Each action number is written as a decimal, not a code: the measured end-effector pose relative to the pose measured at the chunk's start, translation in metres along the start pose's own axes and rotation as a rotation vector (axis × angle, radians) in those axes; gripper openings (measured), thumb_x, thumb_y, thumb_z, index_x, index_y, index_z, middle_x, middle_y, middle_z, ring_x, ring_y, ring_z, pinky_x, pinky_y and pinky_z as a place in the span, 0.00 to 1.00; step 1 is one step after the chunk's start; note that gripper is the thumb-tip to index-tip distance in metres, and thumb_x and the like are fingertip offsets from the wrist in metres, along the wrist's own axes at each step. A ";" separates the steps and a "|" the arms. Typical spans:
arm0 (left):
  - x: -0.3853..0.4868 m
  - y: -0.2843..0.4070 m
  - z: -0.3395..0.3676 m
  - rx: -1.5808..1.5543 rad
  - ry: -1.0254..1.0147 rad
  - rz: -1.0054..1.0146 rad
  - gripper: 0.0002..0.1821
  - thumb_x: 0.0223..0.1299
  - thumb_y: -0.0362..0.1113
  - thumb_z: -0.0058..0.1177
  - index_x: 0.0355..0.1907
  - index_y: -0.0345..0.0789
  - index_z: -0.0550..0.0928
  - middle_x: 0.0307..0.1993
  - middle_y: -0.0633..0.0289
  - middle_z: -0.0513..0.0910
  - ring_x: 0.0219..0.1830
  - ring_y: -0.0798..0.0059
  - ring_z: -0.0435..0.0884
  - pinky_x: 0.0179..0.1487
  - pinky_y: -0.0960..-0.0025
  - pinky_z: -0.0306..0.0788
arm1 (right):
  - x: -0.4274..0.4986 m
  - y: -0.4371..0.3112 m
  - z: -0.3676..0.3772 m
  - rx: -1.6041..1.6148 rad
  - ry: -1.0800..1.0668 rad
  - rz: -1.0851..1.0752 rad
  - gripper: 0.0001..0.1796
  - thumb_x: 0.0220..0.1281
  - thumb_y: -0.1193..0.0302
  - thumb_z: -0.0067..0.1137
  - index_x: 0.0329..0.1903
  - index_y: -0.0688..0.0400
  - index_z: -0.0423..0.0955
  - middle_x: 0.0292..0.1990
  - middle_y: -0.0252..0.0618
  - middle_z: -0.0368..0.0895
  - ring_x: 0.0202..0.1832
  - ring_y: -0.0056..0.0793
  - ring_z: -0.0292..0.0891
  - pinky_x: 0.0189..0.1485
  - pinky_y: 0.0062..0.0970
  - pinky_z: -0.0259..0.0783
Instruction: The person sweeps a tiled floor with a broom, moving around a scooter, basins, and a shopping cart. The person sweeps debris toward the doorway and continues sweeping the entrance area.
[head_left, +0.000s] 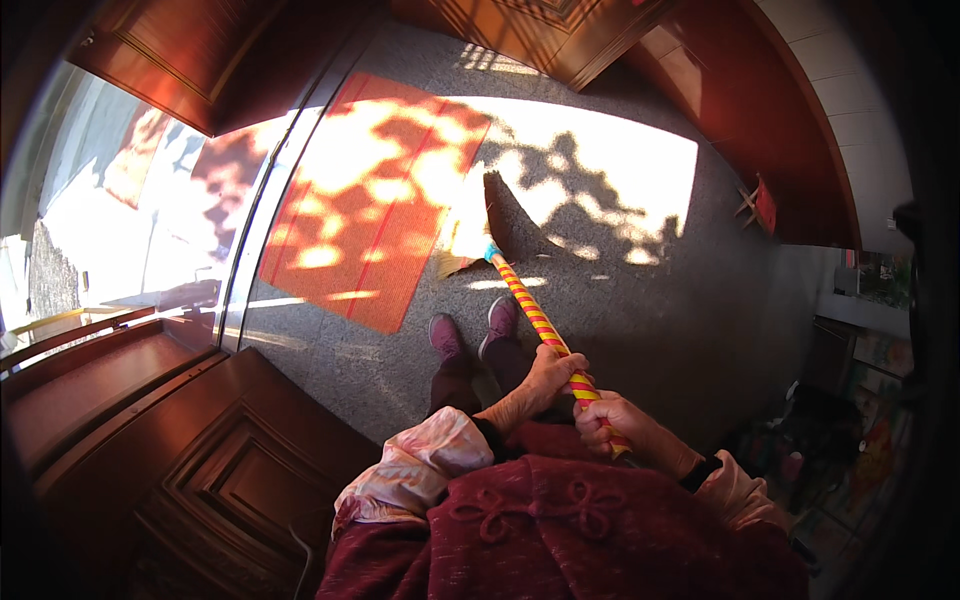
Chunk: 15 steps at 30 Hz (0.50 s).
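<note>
Both hands grip a broom handle (534, 310) wrapped in red and yellow spiral stripes. My left hand (546, 377) is closed around it lower down, towards the bristles. Near its top end, close to my body, my right hand (616, 421) holds it. Pale straw bristles (466, 238) rest at the right edge of an orange-red ribbed mat (367, 217), with a blue binding (492, 251) where they meet the handle. Strong sunlight washes out part of the bristles. The broom casts a dark shadow on the grey floor (637, 315) to its right.
A metal door threshold (259, 210) runs along the mat's left side, with bright ground beyond. Brown panelled door leaves (247, 480) stand at the lower left and upper left (172, 52). Wooden furniture (742, 112) lines the upper right. Dim clutter (810, 427) lies at the lower right.
</note>
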<state>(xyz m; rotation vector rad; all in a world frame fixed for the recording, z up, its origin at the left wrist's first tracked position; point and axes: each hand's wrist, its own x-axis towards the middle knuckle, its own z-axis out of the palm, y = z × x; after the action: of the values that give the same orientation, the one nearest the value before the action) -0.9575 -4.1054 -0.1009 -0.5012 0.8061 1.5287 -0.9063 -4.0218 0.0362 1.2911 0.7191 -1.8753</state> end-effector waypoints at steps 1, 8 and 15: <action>-0.005 0.003 0.001 -0.016 -0.038 -0.012 0.17 0.46 0.26 0.50 0.38 0.26 0.62 0.25 0.53 0.73 0.24 0.65 0.78 0.26 0.66 0.76 | -0.003 -0.001 0.005 -0.025 0.011 0.002 0.04 0.50 0.76 0.45 0.30 0.56 0.61 0.16 0.27 0.59 0.13 0.13 0.56 0.14 0.17 0.57; -0.028 0.026 -0.050 -0.056 0.285 0.247 0.16 0.45 0.25 0.50 0.35 0.31 0.60 0.23 0.56 0.72 0.22 0.67 0.76 0.24 0.66 0.75 | 0.048 -0.020 0.028 -0.164 -0.172 0.112 0.05 0.50 0.77 0.45 0.29 0.55 0.59 0.15 0.24 0.57 0.11 0.10 0.53 0.11 0.14 0.54; -0.030 0.065 -0.143 -0.008 0.532 0.520 0.08 0.45 0.32 0.47 0.20 0.28 0.73 0.18 0.57 0.74 0.19 0.71 0.74 0.26 0.72 0.70 | 0.164 -0.051 0.071 -0.150 -0.380 0.313 0.06 0.54 0.74 0.47 0.26 0.55 0.60 0.15 0.23 0.59 0.10 0.10 0.55 0.09 0.11 0.55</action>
<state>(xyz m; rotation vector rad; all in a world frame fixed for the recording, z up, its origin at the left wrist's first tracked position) -1.0383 -4.2298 -0.1602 -0.7619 1.4239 1.9002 -1.0220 -4.0904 -0.0922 0.8605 0.4193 -1.7047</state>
